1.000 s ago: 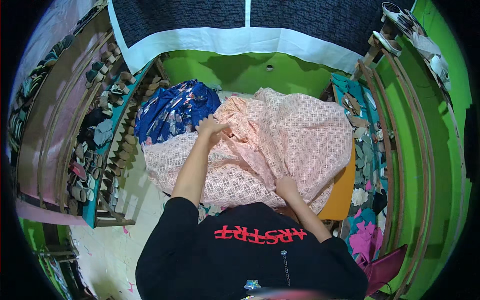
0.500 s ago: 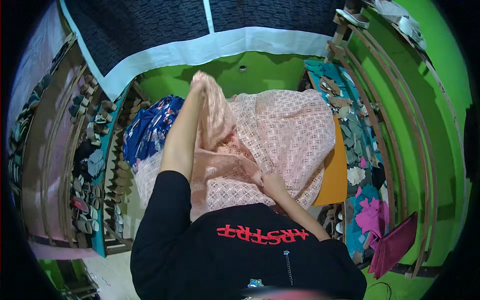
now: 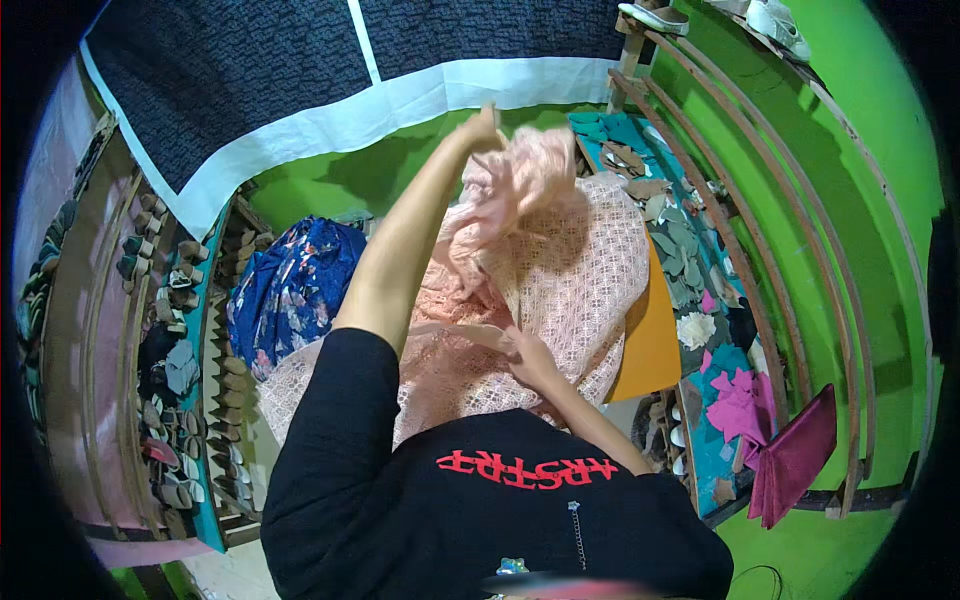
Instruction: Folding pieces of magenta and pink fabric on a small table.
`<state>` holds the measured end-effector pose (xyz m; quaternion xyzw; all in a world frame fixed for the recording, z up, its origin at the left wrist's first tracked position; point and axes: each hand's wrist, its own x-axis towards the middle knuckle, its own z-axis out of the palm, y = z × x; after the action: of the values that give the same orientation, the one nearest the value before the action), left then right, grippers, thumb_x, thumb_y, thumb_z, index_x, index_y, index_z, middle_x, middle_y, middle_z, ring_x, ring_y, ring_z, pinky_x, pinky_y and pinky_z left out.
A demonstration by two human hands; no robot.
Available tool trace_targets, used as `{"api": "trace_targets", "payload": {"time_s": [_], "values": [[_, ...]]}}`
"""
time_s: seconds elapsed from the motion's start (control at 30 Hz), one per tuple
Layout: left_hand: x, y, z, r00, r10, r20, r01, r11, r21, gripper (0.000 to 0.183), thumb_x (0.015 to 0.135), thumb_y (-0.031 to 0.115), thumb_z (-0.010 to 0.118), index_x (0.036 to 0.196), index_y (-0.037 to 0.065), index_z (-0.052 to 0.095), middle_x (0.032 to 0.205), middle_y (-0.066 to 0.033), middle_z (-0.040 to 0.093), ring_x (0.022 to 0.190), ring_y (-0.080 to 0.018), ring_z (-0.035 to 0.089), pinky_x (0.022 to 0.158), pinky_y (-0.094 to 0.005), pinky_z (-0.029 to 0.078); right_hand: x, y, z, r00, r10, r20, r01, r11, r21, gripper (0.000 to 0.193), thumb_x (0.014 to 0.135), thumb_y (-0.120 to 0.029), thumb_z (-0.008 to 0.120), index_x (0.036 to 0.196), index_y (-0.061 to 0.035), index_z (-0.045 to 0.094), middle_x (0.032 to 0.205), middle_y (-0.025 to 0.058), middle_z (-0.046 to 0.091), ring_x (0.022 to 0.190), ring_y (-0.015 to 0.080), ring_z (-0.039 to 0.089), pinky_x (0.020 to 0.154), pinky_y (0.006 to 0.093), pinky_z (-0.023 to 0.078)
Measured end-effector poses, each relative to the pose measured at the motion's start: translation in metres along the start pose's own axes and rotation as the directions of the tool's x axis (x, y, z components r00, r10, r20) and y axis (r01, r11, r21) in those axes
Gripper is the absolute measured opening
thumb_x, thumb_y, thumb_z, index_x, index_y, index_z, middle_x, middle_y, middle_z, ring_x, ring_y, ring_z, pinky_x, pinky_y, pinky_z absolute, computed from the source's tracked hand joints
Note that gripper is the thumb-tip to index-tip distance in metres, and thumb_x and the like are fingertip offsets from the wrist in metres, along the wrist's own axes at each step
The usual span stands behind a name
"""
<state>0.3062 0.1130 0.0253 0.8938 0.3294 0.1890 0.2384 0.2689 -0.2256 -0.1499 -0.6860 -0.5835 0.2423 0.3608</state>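
Note:
A pale pink openwork lace cloth (image 3: 590, 270) spreads in loose folds in front of me. My left hand (image 3: 483, 130), slightly smeared by motion, is raised at the far side, closed on a bunched part of the cloth. That bunch hangs up and to the right of the hand. My right hand (image 3: 528, 358) stays low near my chest, its fingers closed on a fold of the same cloth. A gathered blue floral fabric (image 3: 290, 285) lies to the left of the cloth, touched by neither hand.
An orange board (image 3: 648, 345) sticks out beneath the cloth on the right. Scraps of material cover a teal shelf (image 3: 735, 400) there, with a magenta folded item (image 3: 795, 460) at its near end. Racks of shoe-like pieces (image 3: 180, 370) stand left. A dark curtain (image 3: 250, 80) hangs ahead.
My left hand has swung to the right, carrying the bunched cloth over the lace pile. My right hand keeps its hold, nearly in place. The whole view has turned slightly.

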Motion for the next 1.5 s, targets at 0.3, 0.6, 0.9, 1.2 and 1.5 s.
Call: {"api": "trace_targets", "payload": {"time_s": [0.3, 0.6, 0.9, 1.2, 1.5], "values": [[-0.218, -0.041, 0.048, 0.511, 0.075, 0.856, 0.071, 0.989, -0.129, 0.1, 0.062, 0.074, 0.052, 0.132, 0.004, 0.033, 0.136, -0.0204, 0.029, 0.126, -0.0351, 0.029, 0.103, -0.048, 0.025, 0.015, 0.0, -0.023, 0.987, -0.092, -0.135, 0.034, 0.922, -0.386, 0.023, 0.076, -0.008, 0.05, 0.096, -0.0133, 0.061, 0.115, 0.0161, 0.045, 0.116, 0.034, 0.034, 0.099, 0.0494, 0.025], [-0.336, -0.017, 0.091, 0.751, -0.036, 0.659, 0.145, 0.983, -0.112, 0.065, 0.061, 0.035, 0.073, 0.115, 0.006, 0.053, 0.091, -0.019, 0.061, 0.083, -0.0283, 0.06, 0.075, -0.0353, 0.046, 0.088, -0.013, -0.062, 0.736, -0.009, 0.677, 0.178, 0.968, -0.18, 0.023, 0.072, -0.012, 0.058, 0.093, -0.0032, 0.06, 0.116, 0.0185, 0.048, 0.099, 0.033, 0.053, 0.083, 0.0403, 0.043], [-0.349, 0.025, 0.089, 0.739, 0.393, 0.547, 0.157, 0.69, -0.707, 0.027, 0.074, 0.016, 0.063, 0.093, -0.003, 0.057, 0.087, -0.0116, 0.062, 0.079, -0.0168, 0.055, 0.074, -0.0306, 0.043, 0.164, -0.014, -0.029, 0.956, 0.279, -0.093, -0.285, 0.804, -0.521, 0.097, 0.062, -0.031, 0.075, 0.138, -0.0146, 0.016, 0.138, 0.0288, 0.009, 0.114, 0.0432, 0.038, 0.086, 0.05, 0.043], [-0.259, -0.139, 0.105, 0.825, -0.561, 0.065, 0.518, 0.797, 0.31, 0.073, 0.064, 0.042, 0.071, 0.124, 0.011, 0.045, 0.113, -0.0207, 0.055, 0.106, -0.0299, 0.053, 0.093, -0.0413, 0.038, 0.11, 0.022, -0.011, 0.85, 0.522, -0.071, -0.489, 0.731, -0.476, 0.118, 0.053, -0.035, 0.081, 0.139, -0.0267, 0.002, 0.143, 0.0177, 0.0, 0.127, 0.0383, 0.022, 0.088, 0.0627, 0.033], [-0.263, -0.209, 0.119, 0.724, -0.686, 0.071, 0.539, 0.627, 0.562, 0.035, 0.077, 0.024, 0.055, 0.109, 0.011, 0.057, 0.095, -0.0098, 0.065, 0.089, -0.0264, 0.063, 0.089, -0.0382, 0.039, 0.104, 0.024, -0.028, 0.749, 0.646, -0.148, -0.605, 0.575, -0.552, 0.106, 0.061, -0.029, 0.076, 0.139, -0.0145, 0.005, 0.135, 0.0222, 0.028, 0.124, 0.0392, 0.028, 0.091, 0.0627, 0.029]]}}
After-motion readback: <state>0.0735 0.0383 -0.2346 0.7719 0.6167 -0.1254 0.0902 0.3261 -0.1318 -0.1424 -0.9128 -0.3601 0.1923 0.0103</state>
